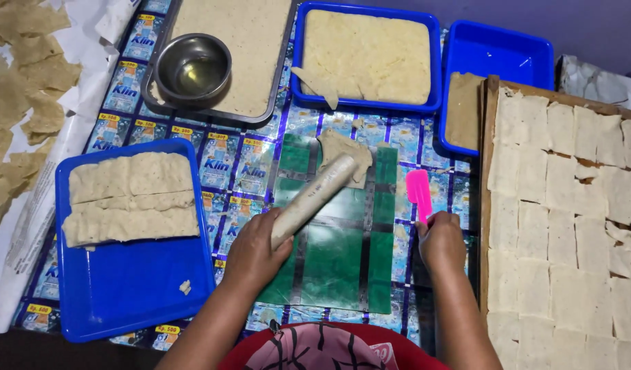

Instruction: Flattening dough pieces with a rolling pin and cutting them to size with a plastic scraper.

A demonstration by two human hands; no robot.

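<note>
while left hand (252, 248) grips rolling pin (314, 198) | long axis up-right onto dough (344, 152) | right hand (440, 240) clamps pink spatula (419, 194) (upright)

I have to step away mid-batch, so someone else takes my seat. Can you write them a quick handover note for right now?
Left hand grips the rolling pin, its far end on a dough piece on the green sheet.
Right hand holds the pink scraper.
Done: flat squares fill the wooden tray on the right.
Left: that piece is only partly flattened; dough slabs wait in the near blue tray and the far blue tray.
</note>
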